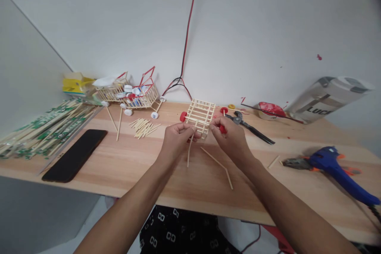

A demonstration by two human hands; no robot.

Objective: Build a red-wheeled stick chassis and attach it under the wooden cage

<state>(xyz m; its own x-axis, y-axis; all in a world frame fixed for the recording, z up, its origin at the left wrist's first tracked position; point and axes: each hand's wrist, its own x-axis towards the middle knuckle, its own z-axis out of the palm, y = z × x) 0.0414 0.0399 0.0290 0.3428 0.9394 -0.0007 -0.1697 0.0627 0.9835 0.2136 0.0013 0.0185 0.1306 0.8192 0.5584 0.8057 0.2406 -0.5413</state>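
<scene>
In the middle of the table is a small cart frame [201,110] of thin wooden sticks with red bottle-cap wheels; a red wheel [183,116] shows at its left. My left hand [179,137] is closed on the frame's near left part. A bent stick [189,151] hangs down beside its fingers; whether it is joined to the frame I cannot tell. My right hand [229,135] pinches the near right edge, its fingertips partly hiding the frame and a red cap there. Just below the hands lies another bent stick [218,162].
Two finished stick carts [144,97] with white wheels stand at the back left, near a pile of short sticks [143,128]. A phone [76,154] and packaged chopsticks [49,127] lie left. Pincers [253,127], a red-stained tub [270,111] and a blue glue gun [336,170] lie right.
</scene>
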